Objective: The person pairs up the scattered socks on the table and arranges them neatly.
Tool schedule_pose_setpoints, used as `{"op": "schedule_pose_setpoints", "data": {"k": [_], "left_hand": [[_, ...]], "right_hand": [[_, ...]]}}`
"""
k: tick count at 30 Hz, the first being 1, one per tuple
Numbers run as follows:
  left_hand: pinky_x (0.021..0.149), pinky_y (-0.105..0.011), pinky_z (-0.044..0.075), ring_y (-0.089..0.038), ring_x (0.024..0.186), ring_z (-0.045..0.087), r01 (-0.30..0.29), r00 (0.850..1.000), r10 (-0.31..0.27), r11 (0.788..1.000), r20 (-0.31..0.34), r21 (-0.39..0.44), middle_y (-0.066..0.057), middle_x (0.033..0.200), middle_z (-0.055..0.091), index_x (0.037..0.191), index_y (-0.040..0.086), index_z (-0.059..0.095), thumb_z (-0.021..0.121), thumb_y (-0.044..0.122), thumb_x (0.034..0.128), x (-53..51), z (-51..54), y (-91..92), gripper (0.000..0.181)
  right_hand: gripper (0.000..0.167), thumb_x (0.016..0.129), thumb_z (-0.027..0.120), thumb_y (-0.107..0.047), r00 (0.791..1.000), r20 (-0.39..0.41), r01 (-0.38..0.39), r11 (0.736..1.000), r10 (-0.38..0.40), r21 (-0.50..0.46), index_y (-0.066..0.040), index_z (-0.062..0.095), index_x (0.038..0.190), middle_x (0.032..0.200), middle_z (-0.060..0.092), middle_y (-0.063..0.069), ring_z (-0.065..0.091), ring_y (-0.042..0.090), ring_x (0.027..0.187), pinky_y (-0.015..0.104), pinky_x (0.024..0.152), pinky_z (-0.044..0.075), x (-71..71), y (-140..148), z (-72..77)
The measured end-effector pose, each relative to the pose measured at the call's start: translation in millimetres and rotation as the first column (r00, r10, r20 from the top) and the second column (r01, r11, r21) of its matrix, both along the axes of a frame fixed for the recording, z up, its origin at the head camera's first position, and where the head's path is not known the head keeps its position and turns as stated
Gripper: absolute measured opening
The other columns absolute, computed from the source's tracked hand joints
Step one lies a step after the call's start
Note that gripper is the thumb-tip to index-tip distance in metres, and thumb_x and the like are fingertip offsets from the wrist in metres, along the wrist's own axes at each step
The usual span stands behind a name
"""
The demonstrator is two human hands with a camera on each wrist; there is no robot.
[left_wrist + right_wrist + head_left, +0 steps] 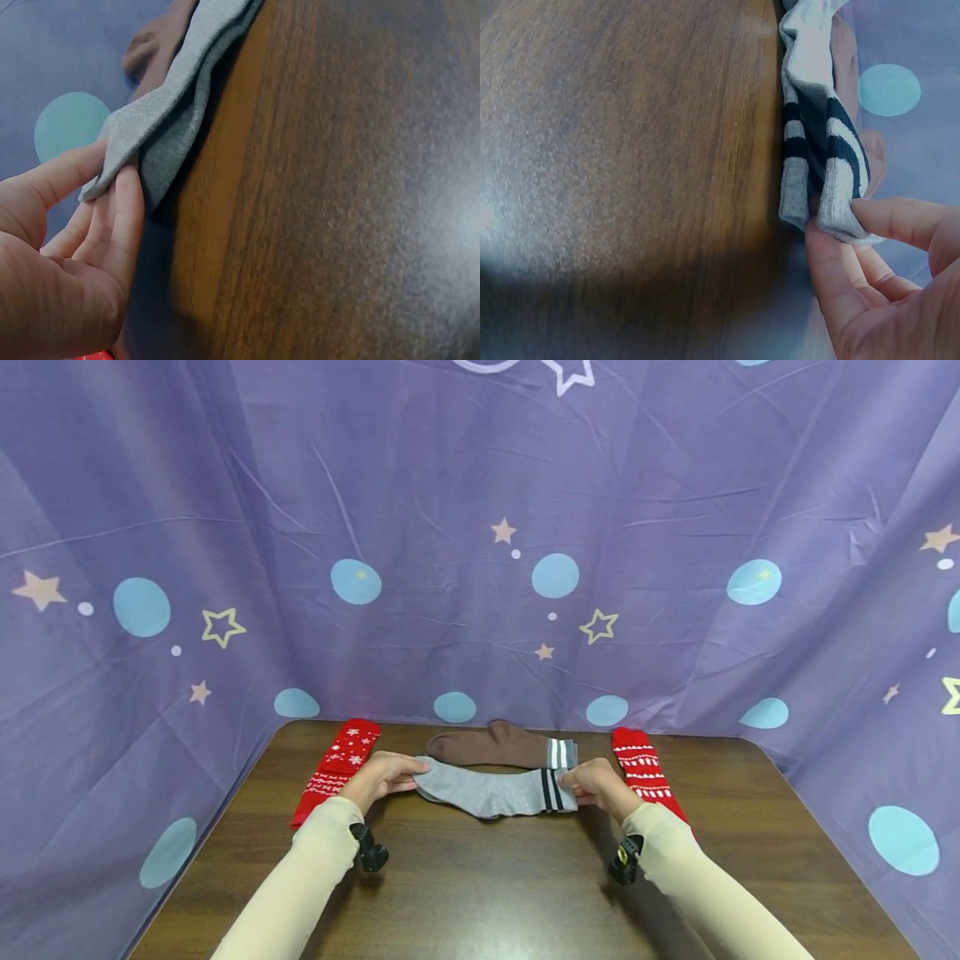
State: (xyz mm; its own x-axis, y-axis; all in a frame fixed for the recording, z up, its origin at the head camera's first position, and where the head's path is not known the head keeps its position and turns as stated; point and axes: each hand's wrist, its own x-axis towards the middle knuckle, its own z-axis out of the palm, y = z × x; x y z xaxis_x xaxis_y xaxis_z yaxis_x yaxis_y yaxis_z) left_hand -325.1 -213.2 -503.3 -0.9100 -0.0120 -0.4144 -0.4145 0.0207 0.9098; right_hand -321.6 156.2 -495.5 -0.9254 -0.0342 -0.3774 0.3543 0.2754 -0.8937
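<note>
A pair of grey socks (pixel 487 790) with black cuff stripes is stretched sideways between the two hands, one sock layered over the other. My left hand (pixel 388 774) pinches the toe end between thumb and fingers; in the left wrist view a second grey layer (pixel 176 150) hangs below the upper one. At the cuff end, my right hand (pixel 596 785) pinches the upper sock, and the right wrist view shows the other cuff (pixel 795 187) beside its fingertips. Just behind lie brown socks (pixel 491 747) with white stripes at the cuff.
Red patterned socks (pixel 348 752) lie at the table's left, beyond the left hand. More red patterned socks (pixel 642 764) lie at the right, partly behind the right forearm. The brown wooden table (pixel 480 885) ends at a purple curtain (pixel 450 527) with stars and dots.
</note>
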Motion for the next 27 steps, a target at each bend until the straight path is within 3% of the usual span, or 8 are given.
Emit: {"op": "schedule_pose_setpoints", "data": {"k": [4, 11, 14, 21, 27], "left_hand": [[0.064, -0.022, 0.062, -0.007, 0.062, 0.063, -0.016, 1.000, 0.016, 1.000, 0.019, -0.016, 0.003, 0.067, 0.066, 0.091, 0.000, 0.068, 0.074, -0.004, 0.0875, -0.1, -1.6, -2.9, 0.009], [0.065, -0.022, 0.062, -0.008, 0.061, 0.062, -0.027, 0.999, 0.028, 0.999, 0.047, -0.017, 0.003, 0.067, 0.066, 0.087, 0.000, 0.068, 0.074, -0.006, 0.0876, 0.6, -6.2, -8.3, 0.009], [0.064, -0.022, 0.062, -0.008, 0.061, 0.062, -0.039, 0.998, 0.040, 0.999, 0.048, -0.017, 0.002, 0.066, 0.066, 0.092, -0.003, 0.069, 0.073, -0.007, 0.0878, 0.4, -7.0, -10.1, 0.007], [0.063, -0.022, 0.062, -0.007, 0.060, 0.063, -0.064, 0.997, 0.064, 0.998, 0.035, 0.004, 0.003, 0.065, 0.066, 0.115, -0.013, 0.066, 0.070, -0.008, 0.0893, 1.1, -6.6, -16.0, 0.027], [0.062, -0.022, 0.062, -0.006, 0.061, 0.064, -0.056, 0.998, 0.056, 0.998, 0.009, -0.005, 0.004, 0.067, 0.067, 0.122, -0.016, 0.063, 0.070, -0.007, 0.0900, 0.5, -6.3, -14.7, 0.034]], "right_hand": [[0.011, 0.085, 0.070, 0.005, 1.000, -0.007, 0.016, 1.000, -0.016, 0.006, 0.006, 0.061, 0.091, 0.063, 0.058, -0.001, 0.058, 0.009, 0.058, 0.028, 0.059, 0.059, -1.0, -0.4, -1.3], [0.009, 0.084, 0.071, 0.006, 0.999, -0.030, 0.027, 0.999, -0.027, 0.028, 0.003, 0.062, 0.083, 0.059, 0.051, -0.004, 0.051, 0.007, 0.056, 0.026, 0.056, 0.055, 0.9, -1.4, -4.7], [0.008, 0.083, 0.072, 0.005, 0.999, -0.038, 0.035, 0.999, -0.034, 0.036, 0.004, 0.064, 0.085, 0.060, 0.053, -0.003, 0.052, 0.009, 0.058, 0.027, 0.057, 0.056, 1.4, -2.0, -6.2], [0.012, 0.082, 0.073, 0.006, 0.998, -0.051, 0.041, 0.999, -0.039, 0.031, 0.009, 0.066, 0.092, 0.065, 0.061, 0.000, 0.058, 0.012, 0.061, 0.034, 0.064, 0.063, 2.4, -4.0, -5.5], [0.012, 0.082, 0.073, 0.006, 0.996, -0.074, 0.049, 0.998, -0.045, 0.051, 0.010, 0.066, 0.091, 0.066, 0.062, 0.001, 0.059, 0.012, 0.062, 0.033, 0.061, 0.063, 1.5, -5.3, -4.2]]}}
